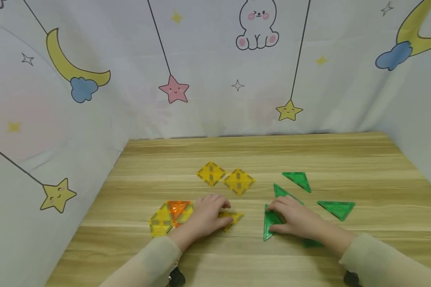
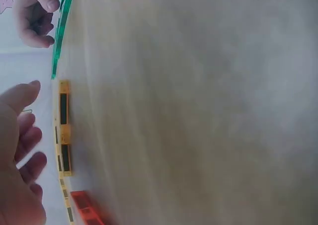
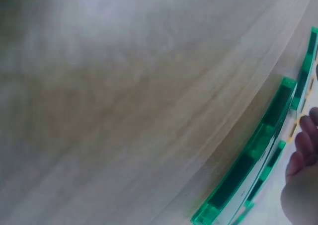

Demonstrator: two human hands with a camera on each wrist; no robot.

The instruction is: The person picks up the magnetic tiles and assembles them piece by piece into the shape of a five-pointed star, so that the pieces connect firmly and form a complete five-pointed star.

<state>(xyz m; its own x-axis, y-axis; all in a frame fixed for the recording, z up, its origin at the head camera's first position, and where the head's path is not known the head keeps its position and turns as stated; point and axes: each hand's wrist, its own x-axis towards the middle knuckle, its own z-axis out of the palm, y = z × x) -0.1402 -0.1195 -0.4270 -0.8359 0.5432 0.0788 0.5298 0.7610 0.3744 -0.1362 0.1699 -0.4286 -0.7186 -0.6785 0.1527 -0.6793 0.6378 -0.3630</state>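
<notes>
In the head view my left hand [image 1: 208, 215] hovers over a yellow triangular magnetic tile [image 1: 236, 218], fingers loosely bent and thumb across it. The left wrist view shows a gap between that hand [image 2: 20, 160] and the yellow tile [image 2: 64, 128]. Left of it lie joined yellow tiles [image 1: 161, 227] with an orange triangular tile [image 1: 178, 208] among them, partly hidden by my hand. My right hand [image 1: 296, 215] holds a green triangular magnetic tile [image 1: 270, 221] between thumb and fingers, near the table's middle. Its lower edge is at the table.
Two yellow diamonds [image 1: 210, 173], each made of paired triangles, lie farther back. More green triangles surround my right hand: one behind [image 1: 299, 180], one to the right [image 1: 336, 209], one partly under the wrist [image 1: 311, 243]. A printed curtain [image 1: 215, 111] borders the wooden table [image 1: 215, 263].
</notes>
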